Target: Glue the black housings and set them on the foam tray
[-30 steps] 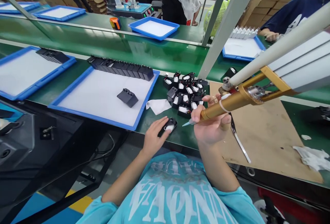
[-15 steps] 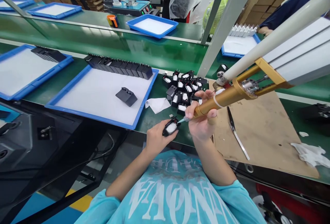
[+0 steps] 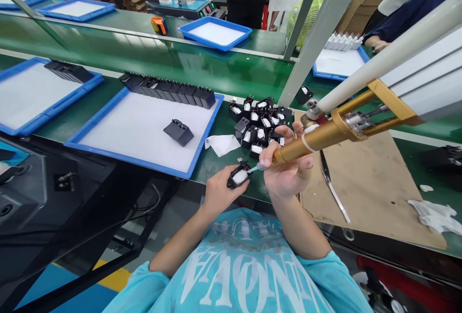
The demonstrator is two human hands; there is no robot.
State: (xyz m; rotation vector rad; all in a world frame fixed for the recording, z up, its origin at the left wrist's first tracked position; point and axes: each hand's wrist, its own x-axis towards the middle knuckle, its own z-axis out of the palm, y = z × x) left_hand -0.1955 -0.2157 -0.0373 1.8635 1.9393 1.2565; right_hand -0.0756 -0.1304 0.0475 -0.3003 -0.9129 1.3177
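Note:
Near the bench's front edge, my left hand (image 3: 222,189) is closed on a small black housing (image 3: 239,176) with a white piece inside it. My right hand (image 3: 285,173) is wrapped round the front of a gold-coloured glue dispensing gun (image 3: 306,143), some of its fingers loosely raised. The gun's pale blue nozzle (image 3: 253,169) points down-left and its tip meets the housing's edge; whether any glue is coming out is too small to tell. Just beyond my hands lies a pile of similar black housings (image 3: 265,119), and a folded white cloth (image 3: 222,144) is left of it.
A blue-rimmed tray (image 3: 108,152) at left holds a row of black housings (image 3: 169,89) and a single one (image 3: 179,132). Tweezers (image 3: 334,188) lie on brown cardboard (image 3: 371,183) at right. A slanting metal post (image 3: 317,34) stands behind the gun. Other people stand across the bench.
The gun's body has swung slightly to the right at its rear. The housing and nozzle keep nearly the same place. People in the background have shifted.

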